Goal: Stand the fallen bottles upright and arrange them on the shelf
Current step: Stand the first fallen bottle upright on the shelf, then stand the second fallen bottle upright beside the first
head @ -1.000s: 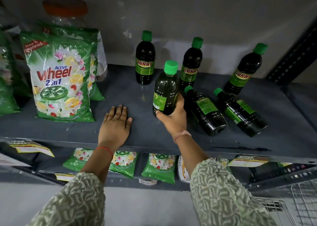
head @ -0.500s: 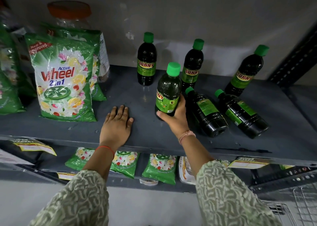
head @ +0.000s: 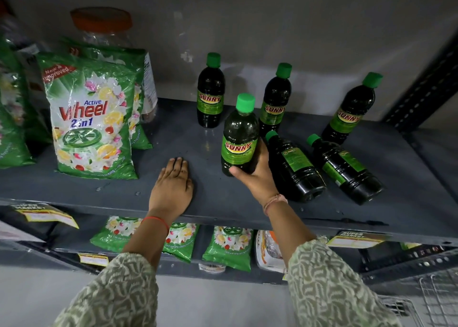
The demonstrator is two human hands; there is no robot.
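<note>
My right hand (head: 257, 178) grips the lower half of a dark green Sunny bottle (head: 239, 135) with a green cap, held upright with its label facing me on the grey shelf (head: 203, 202). Three more bottles stand upright behind it: one at the back left (head: 210, 92), one right behind the held bottle (head: 275, 101), one at the back right (head: 350, 111). Two bottles lie on their sides to the right, a nearer one (head: 292, 168) and a farther one (head: 344, 170), caps pointing to the back. My left hand (head: 172, 187) rests flat on the shelf, fingers together.
Green Wheel detergent bags (head: 91, 118) stand at the shelf's left, with an orange-lidded clear jar (head: 102, 26) behind them. Smaller detergent packets (head: 226, 247) lie on the shelf below. A dark perforated upright (head: 426, 88) bounds the right side. A wire basket (head: 436, 302) shows at bottom right.
My right hand has turned the held bottle so its Sunny label faces me, and brought it more upright. My left hand stays flat on the shelf.
</note>
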